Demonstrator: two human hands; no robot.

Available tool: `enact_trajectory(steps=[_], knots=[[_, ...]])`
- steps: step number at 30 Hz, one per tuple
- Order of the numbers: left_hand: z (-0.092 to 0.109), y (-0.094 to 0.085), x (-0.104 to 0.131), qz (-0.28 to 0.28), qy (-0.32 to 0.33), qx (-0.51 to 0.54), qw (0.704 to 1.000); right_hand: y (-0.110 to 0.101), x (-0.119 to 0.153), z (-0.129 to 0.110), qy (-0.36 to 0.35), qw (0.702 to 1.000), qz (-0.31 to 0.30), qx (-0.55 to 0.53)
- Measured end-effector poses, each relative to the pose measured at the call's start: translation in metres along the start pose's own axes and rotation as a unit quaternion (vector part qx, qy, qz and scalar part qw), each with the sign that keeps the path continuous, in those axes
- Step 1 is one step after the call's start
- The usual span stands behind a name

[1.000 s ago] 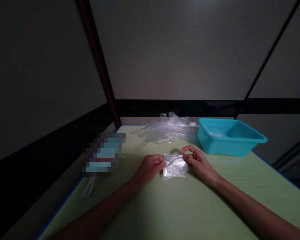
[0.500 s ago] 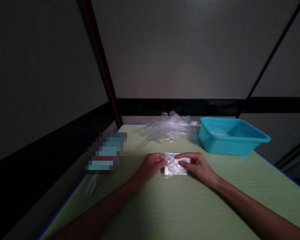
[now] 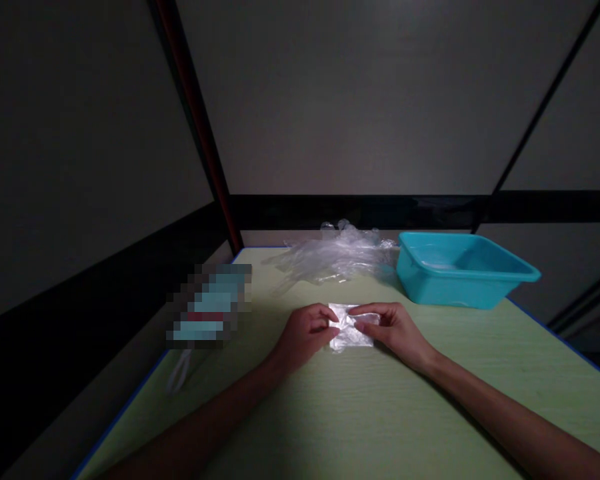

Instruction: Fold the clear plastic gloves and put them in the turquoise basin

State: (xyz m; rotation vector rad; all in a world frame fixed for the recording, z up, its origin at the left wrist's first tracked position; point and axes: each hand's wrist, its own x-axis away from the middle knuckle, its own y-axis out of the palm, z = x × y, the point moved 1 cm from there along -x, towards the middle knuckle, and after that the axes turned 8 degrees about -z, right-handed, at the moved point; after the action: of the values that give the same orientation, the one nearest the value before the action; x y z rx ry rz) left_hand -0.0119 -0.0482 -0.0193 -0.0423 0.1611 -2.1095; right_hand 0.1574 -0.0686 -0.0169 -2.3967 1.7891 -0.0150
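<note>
A small folded square of thin, shiny clear plastic [image 3: 351,339] lies on the table between my hands. My left hand [image 3: 307,333] has its thumb and curled fingers on the square's left side, pinching at the film. From the right, my right hand [image 3: 397,330] presses index finger and thumb on the plastic near its middle, with a raised crease between them. The fingertips of both hands are close together. Behind them is a loose heap of clear plastic gloves [image 3: 337,257], with rounded finger-like ends showing at the top.
A turquoise plastic basin [image 3: 460,283] stands at the back right of the pale green table [image 3: 300,420], which has a blue edge. On the left lies a blurred-out packet [image 3: 210,303] with a white loop [image 3: 180,370] at its near end. Walls rise behind and to the left.
My left fingertips have shifted right, farther onto the plastic, and its surface is more creased between the hands. My right hand has barely moved. The view has shifted slightly.
</note>
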Motion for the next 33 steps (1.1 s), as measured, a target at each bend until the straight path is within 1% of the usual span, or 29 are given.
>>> enact_trajectory(steps=[2, 5, 10, 16, 23, 28, 33], knots=[[-0.0011, -0.0005, 0.0003, -0.001, -0.023, -0.009, 1.0, 0.0008, 0.0002, 0.0002, 0.011, 1.0, -0.011, -0.007], [-0.0017, -0.0011, 0.0012, -0.003, -0.036, 0.013, 0.999, 0.0006, 0.0005, 0.0014, 0.014, 1.0, -0.011, -0.007], [-0.001, -0.0011, 0.0028, -0.006, -0.034, 0.043, 0.998, 0.0001, 0.0011, 0.0045, 0.005, 1.0, -0.013, -0.025], [0.0014, -0.0008, 0.0042, 0.001, -0.033, 0.05, 0.998, 0.0017, 0.0015, 0.0039, -0.01, 0.999, -0.021, -0.036], [0.0034, -0.0001, 0.0047, -0.02, -0.035, 0.08, 0.996, 0.0021, 0.0019, 0.0019, -0.02, 0.999, -0.024, -0.026], [0.0074, 0.0016, 0.006, -0.02, -0.033, 0.112, 0.993, 0.002, 0.0011, 0.0032, -0.028, 0.999, -0.016, -0.032], [0.0072, -0.0006, 0.0049, -0.029, -0.028, 0.094, 0.995, 0.0021, 0.0008, 0.0007, -0.049, 0.999, -0.008, -0.014]])
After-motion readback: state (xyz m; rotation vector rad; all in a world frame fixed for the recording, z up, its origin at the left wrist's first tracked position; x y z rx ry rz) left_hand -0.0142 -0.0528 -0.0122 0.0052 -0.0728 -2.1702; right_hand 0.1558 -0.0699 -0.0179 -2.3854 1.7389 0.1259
